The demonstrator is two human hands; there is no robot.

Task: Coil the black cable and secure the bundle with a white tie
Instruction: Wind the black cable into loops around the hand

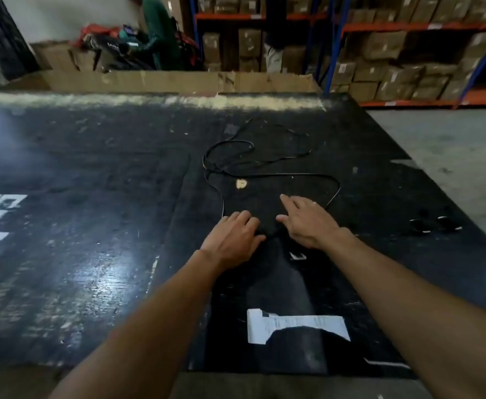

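Head view: black cable (267, 174) sprawled loose across dark table (92, 226), loops running far from hands, strands trailing back near to both. Left hand (233, 237) palm down, fingers (243, 218) together, curled at near left strand; grip itself not visible. Right hand (308, 220) flat, fingers (289, 201) spread, holding nothing visible. Cable end under right palm, cannot tell. Coiling looks unstarted: no bundle formed. White tie not identifiable. White paper label (296, 326) near edge. Everything left: gather, coil, tie.
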